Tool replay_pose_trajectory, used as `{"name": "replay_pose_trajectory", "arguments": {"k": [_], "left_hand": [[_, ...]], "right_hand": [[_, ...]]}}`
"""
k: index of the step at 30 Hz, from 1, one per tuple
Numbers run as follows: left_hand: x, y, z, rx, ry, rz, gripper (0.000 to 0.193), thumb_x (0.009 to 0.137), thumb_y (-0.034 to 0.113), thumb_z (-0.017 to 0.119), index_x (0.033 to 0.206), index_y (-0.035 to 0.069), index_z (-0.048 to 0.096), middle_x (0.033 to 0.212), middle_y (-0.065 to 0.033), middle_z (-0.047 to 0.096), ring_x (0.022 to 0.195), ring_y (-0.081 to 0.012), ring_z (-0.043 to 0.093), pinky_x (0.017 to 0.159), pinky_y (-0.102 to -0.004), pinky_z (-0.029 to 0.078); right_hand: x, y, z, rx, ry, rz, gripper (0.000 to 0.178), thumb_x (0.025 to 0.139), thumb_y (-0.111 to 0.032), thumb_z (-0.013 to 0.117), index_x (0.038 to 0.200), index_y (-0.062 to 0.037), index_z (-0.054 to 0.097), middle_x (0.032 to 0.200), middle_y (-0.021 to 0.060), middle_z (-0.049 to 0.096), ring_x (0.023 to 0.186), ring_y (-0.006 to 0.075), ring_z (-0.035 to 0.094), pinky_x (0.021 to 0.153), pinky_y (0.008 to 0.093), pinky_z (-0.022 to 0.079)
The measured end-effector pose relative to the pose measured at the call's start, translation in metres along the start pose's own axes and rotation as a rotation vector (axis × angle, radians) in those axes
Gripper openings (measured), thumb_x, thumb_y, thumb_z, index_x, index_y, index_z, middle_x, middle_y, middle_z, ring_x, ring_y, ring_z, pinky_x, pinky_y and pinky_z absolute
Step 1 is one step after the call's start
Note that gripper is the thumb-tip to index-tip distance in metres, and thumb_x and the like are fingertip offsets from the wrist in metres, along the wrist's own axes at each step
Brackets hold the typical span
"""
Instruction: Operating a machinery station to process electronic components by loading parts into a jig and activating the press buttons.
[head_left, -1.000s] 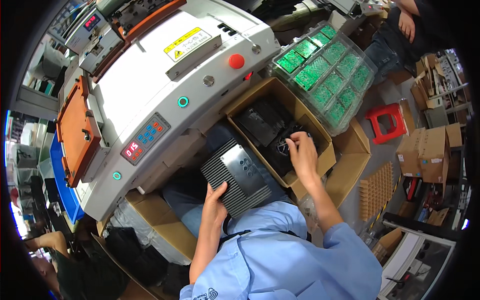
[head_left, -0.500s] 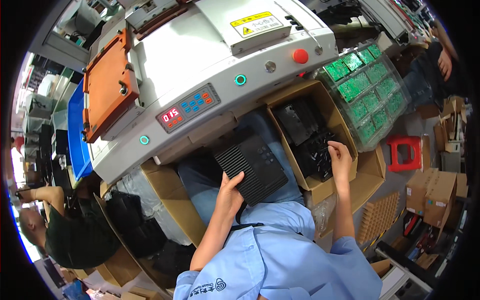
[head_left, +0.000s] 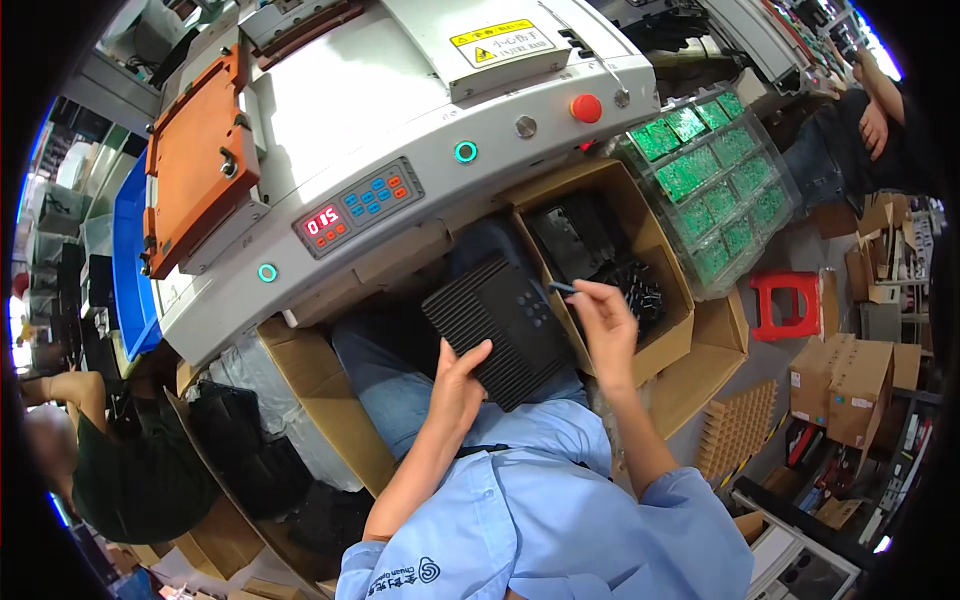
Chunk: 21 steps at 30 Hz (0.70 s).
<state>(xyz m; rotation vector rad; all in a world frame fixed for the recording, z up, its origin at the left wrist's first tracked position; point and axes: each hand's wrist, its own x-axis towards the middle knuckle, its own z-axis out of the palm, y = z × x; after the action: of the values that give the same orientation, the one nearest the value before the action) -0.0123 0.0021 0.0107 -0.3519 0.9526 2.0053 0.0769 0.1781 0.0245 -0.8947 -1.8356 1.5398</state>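
Note:
My left hand (head_left: 458, 392) grips a flat black plastic casing (head_left: 515, 335) by its near-left edge, thumb on top. The casing has a ribbed band along one side and a cluster of small round marks on its smooth side. It is held tilted above my lap. Just right of the casing, my right hand (head_left: 608, 325) pinches a small dark strip-like part (head_left: 563, 288) between thumb and fingertips. Behind that hand stands an open cardboard box (head_left: 668, 350) with many small black parts (head_left: 642, 298) and larger black pieces (head_left: 575, 240) inside.
A white machine (head_left: 400, 130) with a keypad panel (head_left: 358, 207), red button (head_left: 586, 108) and orange plate (head_left: 195, 150) spans the far side. Green circuit boards (head_left: 700, 170) lie in a clear tray at right, near a red stool (head_left: 785, 305). Another person (head_left: 140, 465) is at left.
My right hand has come out of the cardboard box and moved left toward the casing, with the small dark part now visible in its fingertips. My left hand still holds the casing.

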Motion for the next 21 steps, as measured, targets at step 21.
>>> {"name": "replay_pose_trajectory", "arguments": {"k": [21], "left_hand": [[-0.006,0.006,0.009,0.066,-0.01,0.097,0.053,0.088,0.001,0.058,0.134,0.007,0.034,0.125,-0.0071,0.049,0.114,-0.0173,0.051,0.099,-0.0329,0.042]], "right_hand": [[-0.007,0.015,0.031,-0.489,-0.012,-0.63,0.024,0.075,0.004,0.069,0.097,-0.0025,0.064,0.09,0.0102,0.06,0.085,0.0281,0.058,0.074,0.0353,0.048]]}}
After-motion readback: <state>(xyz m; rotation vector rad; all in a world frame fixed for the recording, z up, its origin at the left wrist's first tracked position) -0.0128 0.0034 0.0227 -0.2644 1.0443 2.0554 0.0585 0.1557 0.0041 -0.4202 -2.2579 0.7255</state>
